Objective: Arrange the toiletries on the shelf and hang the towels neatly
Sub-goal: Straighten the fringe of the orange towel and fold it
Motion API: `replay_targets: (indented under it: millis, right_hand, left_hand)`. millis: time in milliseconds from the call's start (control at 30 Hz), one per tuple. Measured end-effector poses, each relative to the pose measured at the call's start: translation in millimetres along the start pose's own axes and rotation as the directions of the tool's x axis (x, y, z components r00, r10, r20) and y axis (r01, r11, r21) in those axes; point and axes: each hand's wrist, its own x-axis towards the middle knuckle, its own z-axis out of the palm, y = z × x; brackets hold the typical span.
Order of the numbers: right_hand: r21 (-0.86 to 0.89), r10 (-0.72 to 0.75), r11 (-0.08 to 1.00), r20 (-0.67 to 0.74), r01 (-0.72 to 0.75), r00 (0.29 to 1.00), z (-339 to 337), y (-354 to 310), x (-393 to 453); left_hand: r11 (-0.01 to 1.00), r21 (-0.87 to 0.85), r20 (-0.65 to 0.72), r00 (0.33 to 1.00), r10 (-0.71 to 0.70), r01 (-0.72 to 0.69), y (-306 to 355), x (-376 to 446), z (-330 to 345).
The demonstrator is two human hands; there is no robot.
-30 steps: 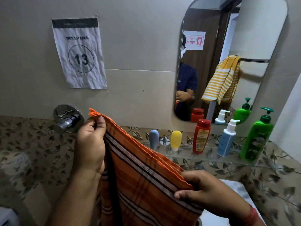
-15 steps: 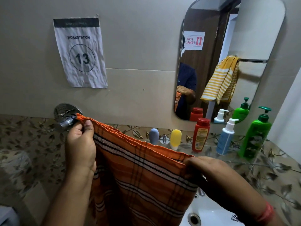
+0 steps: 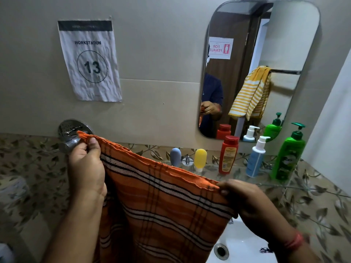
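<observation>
Head view: 5 bottles already ranged at 2 o'clock on clear glass shelf (image 3: 237, 172), orange striped cotton towel (image 3: 161, 205) unhung, pinched taut between left hand (image 3: 86, 168) and right hand (image 3: 250, 202).

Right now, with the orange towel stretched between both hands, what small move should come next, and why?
Probably turn towards a towel rail and drape the orange towel over it. The left hand and right hand each pinch a top corner, so its edge is spread straight, ready to hang. The mirror shows a rail holding a yellow striped towel, with bare bar beside it.
</observation>
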Motion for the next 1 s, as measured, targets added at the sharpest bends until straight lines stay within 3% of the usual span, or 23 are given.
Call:
replay_targets:
  millis: [133, 200, 300, 467, 833, 1000]
  right_hand:
    - [0.062, 0.062, 0.996, -0.006, -0.061, 0.998, 4.7, -11.1, -2.6]
    - [0.195, 0.131, 0.972, 0.027, -0.134, 0.991, 3.0, -15.7, -5.5]
    - [0.236, 0.086, 0.966, 0.083, -0.104, 0.993, 0.2, -19.9, -8.4]
    - [-0.009, -0.057, 0.998, 0.15, 0.059, 0.987, -1.8, -15.4, -15.9]
    - [-0.034, -0.072, 0.996, 0.179, 0.08, 0.981, -33.7, -31.7, -39.6]
    - [-0.202, -0.097, 0.969, 0.217, 0.141, 0.971, -53.9, -34.6, -43.5]
  left_hand:
    - [1.0, 0.004, -0.013, 1.0, 0.001, -0.001, 1.3, -2.3, -2.3]
    - [1.0, 0.0, -0.011, 1.0, -0.006, 0.006, 1.0, -1.3, -4.2]
    - [1.0, -0.021, 0.0, 1.0, -0.019, 0.019, 1.8, -1.5, -6.6]
    - [1.0, 0.011, -0.001, 1.0, -0.024, 0.024, 5.6, -10.0, -10.0]
    - [0.995, 0.104, 0.027, 1.0, -0.008, 0.006, 12.8, -36.0, -22.6]
    - [0.993, 0.112, 0.055, 0.998, -0.037, 0.03, 6.1, -49.2, -28.2]
